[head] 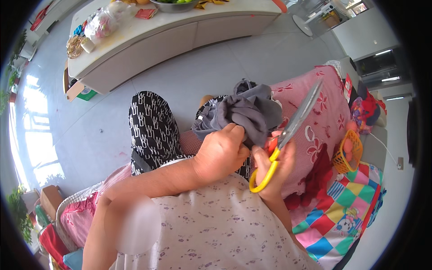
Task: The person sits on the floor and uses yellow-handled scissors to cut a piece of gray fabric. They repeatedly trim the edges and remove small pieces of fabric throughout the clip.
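Note:
A bunched grey garment [241, 113] rests over my right knee. My left hand [221, 152] is closed on its near edge, fingers curled so that the pinched spot is hidden. Close beside it, my right hand [281, 163] holds a pair of scissors with yellow handles [265, 180]. Their metal blades [302, 111] point away from me to the upper right, past the garment, and look nearly together. A small orange-red part [272, 145] shows by the right fingers; I cannot tell what it is.
I sit on a sofa with a pink patterned cover [290, 91]. To the right are a white ring [309, 133], dark red cloth [319, 175], a yellow plastic basket [357, 158] and a patchwork quilt [337, 216]. Ahead stands a low table [148, 44] with bags and a metal bowl [175, 6].

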A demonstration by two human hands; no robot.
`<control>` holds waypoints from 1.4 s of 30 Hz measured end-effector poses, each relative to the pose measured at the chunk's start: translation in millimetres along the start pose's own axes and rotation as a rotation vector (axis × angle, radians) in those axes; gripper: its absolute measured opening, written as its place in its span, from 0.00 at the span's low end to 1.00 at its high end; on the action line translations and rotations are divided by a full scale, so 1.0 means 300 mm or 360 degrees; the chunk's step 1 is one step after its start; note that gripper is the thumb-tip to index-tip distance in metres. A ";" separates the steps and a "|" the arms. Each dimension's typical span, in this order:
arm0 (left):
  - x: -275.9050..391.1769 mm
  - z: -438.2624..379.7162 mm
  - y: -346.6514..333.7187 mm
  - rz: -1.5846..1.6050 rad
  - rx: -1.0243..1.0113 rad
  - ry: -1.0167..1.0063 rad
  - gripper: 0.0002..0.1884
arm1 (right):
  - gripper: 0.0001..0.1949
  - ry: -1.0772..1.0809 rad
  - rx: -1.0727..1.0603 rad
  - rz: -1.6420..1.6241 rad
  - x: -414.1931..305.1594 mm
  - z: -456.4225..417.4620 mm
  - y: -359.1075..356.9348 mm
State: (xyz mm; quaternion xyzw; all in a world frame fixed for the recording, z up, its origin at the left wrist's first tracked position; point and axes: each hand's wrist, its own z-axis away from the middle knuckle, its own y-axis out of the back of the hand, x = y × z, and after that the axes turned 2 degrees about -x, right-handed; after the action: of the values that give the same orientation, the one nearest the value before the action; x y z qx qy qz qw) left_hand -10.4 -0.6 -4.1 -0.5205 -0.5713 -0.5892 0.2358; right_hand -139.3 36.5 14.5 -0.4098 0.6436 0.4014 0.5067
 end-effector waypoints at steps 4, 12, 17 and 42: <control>0.005 0.001 0.052 0.0961 -0.0322 0.0497 0.04 | 0.22 -0.0465 -0.0129 -0.0210 -0.116 -0.050 0.016; 0.040 -0.033 0.110 0.1817 -0.0651 0.0828 0.08 | 0.18 -0.0793 -0.0073 -0.0556 -0.180 -0.076 0.024; 0.033 -0.044 0.091 0.1908 -0.0493 0.0796 0.09 | 0.17 -0.0672 -0.0143 -0.0347 -0.186 -0.069 0.064; 0.066 -0.061 0.121 0.1860 -0.0481 0.0644 0.07 | 0.24 -0.1654 -0.1212 0.0291 -0.403 -0.076 0.475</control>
State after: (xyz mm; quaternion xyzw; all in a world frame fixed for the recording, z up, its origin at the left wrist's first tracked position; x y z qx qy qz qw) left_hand 8.0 -19.7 32.5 -0.6522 -0.0477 -0.5241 0.5456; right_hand -261.6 78.4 151.5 -0.2569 0.1595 0.7888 0.5350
